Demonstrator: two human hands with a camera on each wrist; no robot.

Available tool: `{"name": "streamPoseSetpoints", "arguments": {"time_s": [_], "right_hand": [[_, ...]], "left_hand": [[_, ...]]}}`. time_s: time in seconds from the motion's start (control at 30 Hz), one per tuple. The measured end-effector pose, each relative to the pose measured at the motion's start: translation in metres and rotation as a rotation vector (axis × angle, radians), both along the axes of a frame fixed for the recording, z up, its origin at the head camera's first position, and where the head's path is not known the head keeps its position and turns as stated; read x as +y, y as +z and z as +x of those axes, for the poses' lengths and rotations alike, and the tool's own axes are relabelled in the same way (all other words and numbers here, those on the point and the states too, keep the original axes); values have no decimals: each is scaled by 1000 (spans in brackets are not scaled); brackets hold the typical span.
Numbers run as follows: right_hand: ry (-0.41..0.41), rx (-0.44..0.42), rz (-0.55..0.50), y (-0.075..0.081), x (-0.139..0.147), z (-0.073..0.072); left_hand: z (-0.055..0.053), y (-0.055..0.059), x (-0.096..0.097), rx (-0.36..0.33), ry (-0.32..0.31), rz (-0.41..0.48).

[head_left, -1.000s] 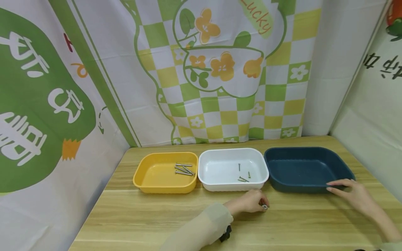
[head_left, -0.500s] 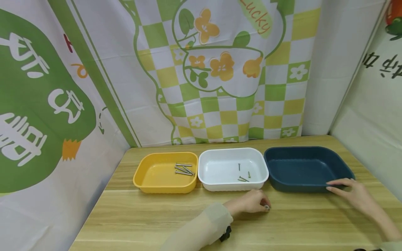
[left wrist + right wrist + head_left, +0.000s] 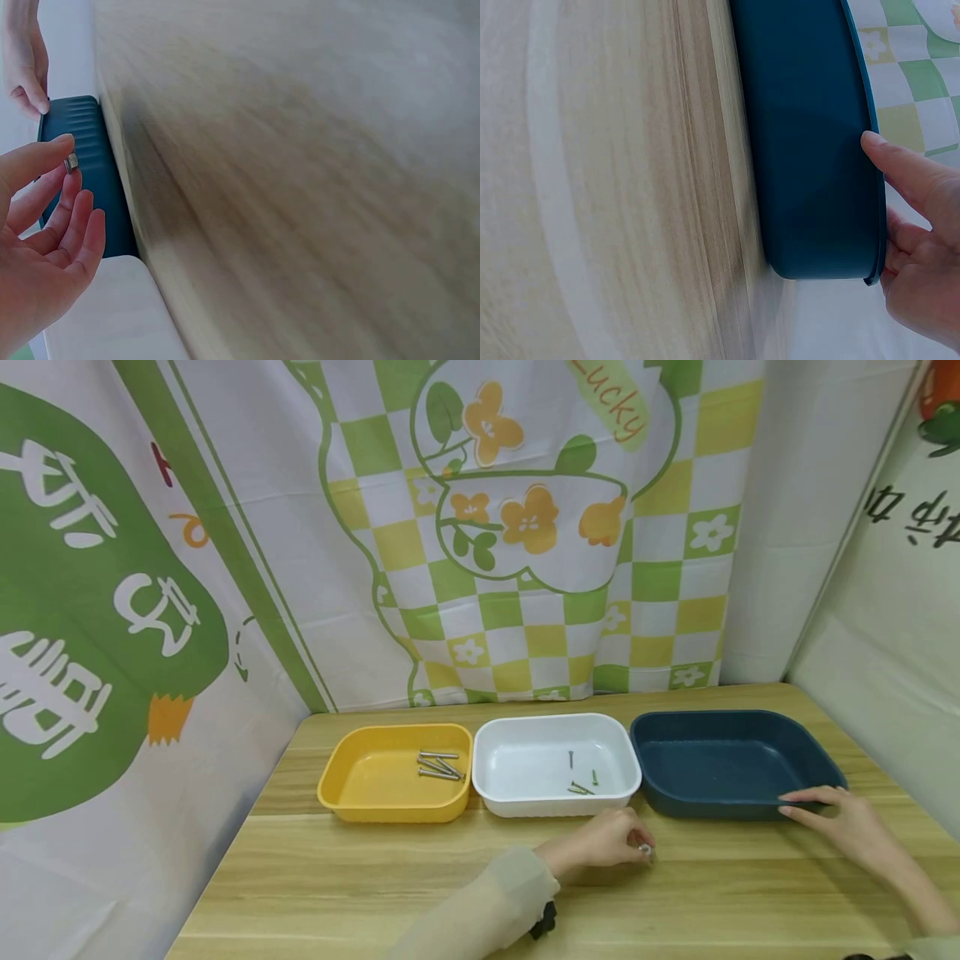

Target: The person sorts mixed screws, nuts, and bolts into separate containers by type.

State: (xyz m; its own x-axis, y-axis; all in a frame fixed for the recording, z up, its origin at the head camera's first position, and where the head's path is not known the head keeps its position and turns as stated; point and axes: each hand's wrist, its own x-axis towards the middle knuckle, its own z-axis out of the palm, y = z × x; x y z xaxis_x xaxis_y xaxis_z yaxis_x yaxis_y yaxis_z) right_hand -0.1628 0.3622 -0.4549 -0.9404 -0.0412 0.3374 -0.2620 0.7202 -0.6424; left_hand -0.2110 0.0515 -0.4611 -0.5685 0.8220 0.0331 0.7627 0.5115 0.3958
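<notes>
Just in front of the white tray (image 3: pixel 517 807), my left hand (image 3: pixel 606 841) pinches a small metal nut (image 3: pixel 71 163) between thumb and fingertip. The other fingers of that hand curl loosely beneath the nut in the left wrist view. At the right, my right hand (image 3: pixel 855 831) holds the near rim of the dark blue tray (image 3: pixel 720 808), with the thumb on its outer side in the right wrist view. No contents show in the dark blue tray. Several small screws (image 3: pixel 580 788) lie inside the white one.
Left of the white tray stands a yellow tray (image 3: pixel 397 814) with several long bolts (image 3: pixel 438 765). All three trays sit in a row on the wooden table (image 3: pixel 360 885). Printed cloth (image 3: pixel 517 635) hangs behind and along both sides.
My left hand has shifted slightly to the right along the tabletop, with the nut still pinched. The right hand stays on the dark blue tray's rim.
</notes>
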Motion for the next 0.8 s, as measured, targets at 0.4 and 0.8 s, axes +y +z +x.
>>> {"name": "streamPoseSetpoints", "arguments": {"time_s": [0.4,0.8], "right_hand": [[-4,-6,-6,-1,1,-1],[18,5,-29,-1,1,-1]], "left_hand": [[-2,6,2,1,9,69],[2,17,6,28,11,97]]}}
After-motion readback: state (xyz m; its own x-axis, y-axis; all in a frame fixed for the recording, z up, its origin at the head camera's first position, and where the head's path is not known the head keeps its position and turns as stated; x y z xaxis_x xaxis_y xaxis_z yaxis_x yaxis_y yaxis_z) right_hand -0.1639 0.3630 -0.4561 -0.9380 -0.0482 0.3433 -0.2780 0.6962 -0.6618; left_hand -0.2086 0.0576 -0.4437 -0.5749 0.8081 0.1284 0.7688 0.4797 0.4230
